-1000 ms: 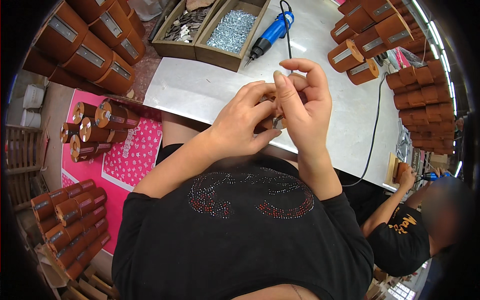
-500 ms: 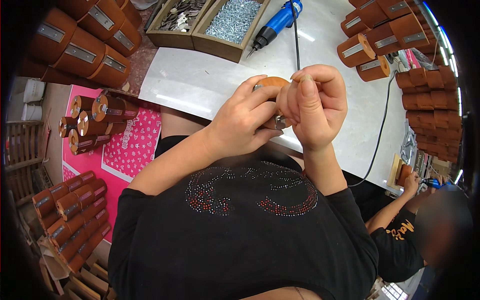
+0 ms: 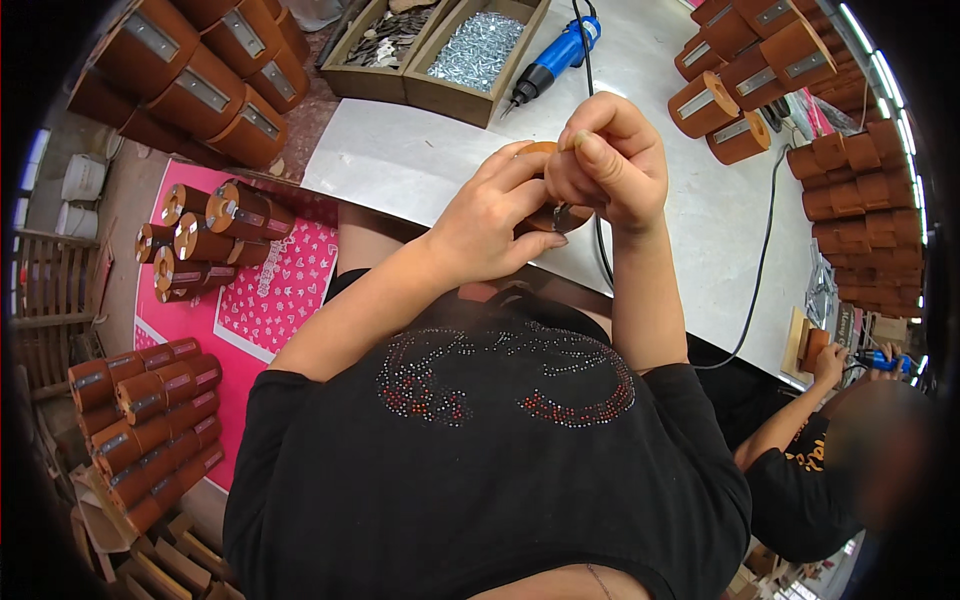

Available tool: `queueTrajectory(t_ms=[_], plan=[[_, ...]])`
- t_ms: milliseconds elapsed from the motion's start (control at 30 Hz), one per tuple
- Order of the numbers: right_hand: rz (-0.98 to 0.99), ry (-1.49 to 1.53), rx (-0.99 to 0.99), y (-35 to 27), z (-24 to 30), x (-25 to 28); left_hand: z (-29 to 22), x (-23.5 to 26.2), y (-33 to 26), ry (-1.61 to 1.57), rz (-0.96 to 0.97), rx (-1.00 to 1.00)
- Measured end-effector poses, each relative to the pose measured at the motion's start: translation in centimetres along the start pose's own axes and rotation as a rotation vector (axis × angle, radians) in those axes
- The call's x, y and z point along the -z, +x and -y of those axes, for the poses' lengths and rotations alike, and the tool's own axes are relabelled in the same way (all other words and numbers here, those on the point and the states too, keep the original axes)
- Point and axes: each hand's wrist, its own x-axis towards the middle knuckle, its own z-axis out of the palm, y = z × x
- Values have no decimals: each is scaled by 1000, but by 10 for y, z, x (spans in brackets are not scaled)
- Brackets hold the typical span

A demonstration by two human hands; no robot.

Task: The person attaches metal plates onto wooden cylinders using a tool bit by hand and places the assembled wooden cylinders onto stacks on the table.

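Over the near edge of the white worktable, my left hand (image 3: 488, 212) wraps round a brown wooden cylinder (image 3: 542, 219). Fingers and palm cover most of it; part of its round end and a small shiny metal piece (image 3: 562, 214) on its side show. My right hand (image 3: 622, 172) is raised just right of the cylinder, its lower fingers curled close against it. Thumb and forefinger are pinched together, and whatever sits between them is too small or hidden to make out.
A blue electric screwdriver (image 3: 556, 62) lies beyond my hands, beside wooden boxes of screws (image 3: 475, 52) and flat metal pieces (image 3: 392, 38). Its black cable runs behind my right hand. Brown cylinders are stacked left (image 3: 205, 90) and right (image 3: 865, 165). A co-worker (image 3: 800, 480) sits at right.
The whole view has shifted slightly. My right hand has risen a little and moved left, its pinch still closed. My left hand keeps its hold on the cylinder.
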Motion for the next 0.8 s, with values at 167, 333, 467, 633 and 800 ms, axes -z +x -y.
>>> queueTrajectory(t_ms=[167, 333, 467, 633, 800], plan=[[-145, -313, -66, 0, 1, -9, 0, 6, -4, -52, -23, 14], [-266, -451, -11, -25, -3, -12, 0, -3, -15, -1, 52, -57], [-25, -372, 17, -23, -3, -53, -28, 19, -41, 157, -34, -27], [-122, -34, 246, -1, 31, -64, -62, 96, -88, 337, -20, 72], [-236, 41, 195, 10, 22, -43, -101, 192, -147, 730, -349, 366]])
